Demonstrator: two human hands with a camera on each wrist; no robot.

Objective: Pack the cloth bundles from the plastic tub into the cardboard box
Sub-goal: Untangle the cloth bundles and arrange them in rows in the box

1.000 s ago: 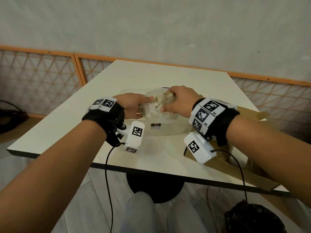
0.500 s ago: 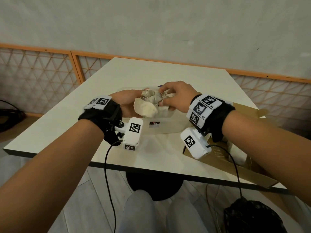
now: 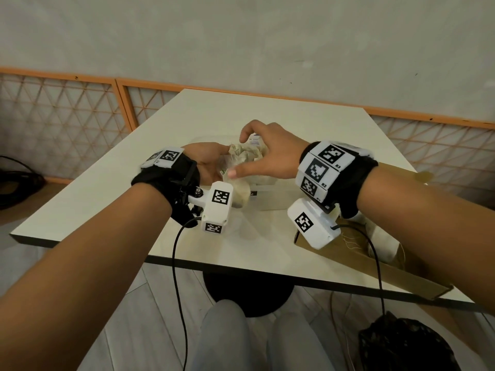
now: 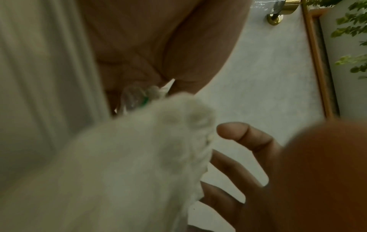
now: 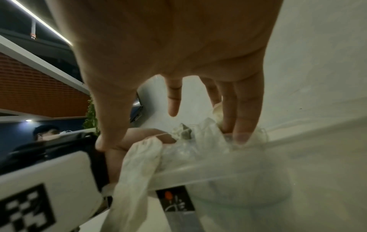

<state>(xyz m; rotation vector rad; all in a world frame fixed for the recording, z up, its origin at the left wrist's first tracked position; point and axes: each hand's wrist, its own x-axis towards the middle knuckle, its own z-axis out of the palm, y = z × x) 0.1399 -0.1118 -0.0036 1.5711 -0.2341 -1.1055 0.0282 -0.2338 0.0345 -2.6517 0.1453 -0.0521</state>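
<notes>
Cream cloth bundle [image 3: 242,167] sits above the clear plastic tub [image 3: 270,195], cupped in your left hand [image 3: 207,163]; your right hand [image 3: 263,153] spreads over it, and the brown cardboard box [image 3: 356,259] at near right awaits it.

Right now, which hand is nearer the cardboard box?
Right. The right hand is over the plastic tub, and the cardboard box lies under its forearm. The left hand is on the tub's far side.

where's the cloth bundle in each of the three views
Head: cloth bundle at centre, between the left hand and right hand, above the plastic tub.
Left wrist: pale mass filling the lower left, blurred.
Right wrist: hangs at lower centre, over the tub's near rim.
Shared landmark: the tub's dark label, head and right wrist only.
</notes>
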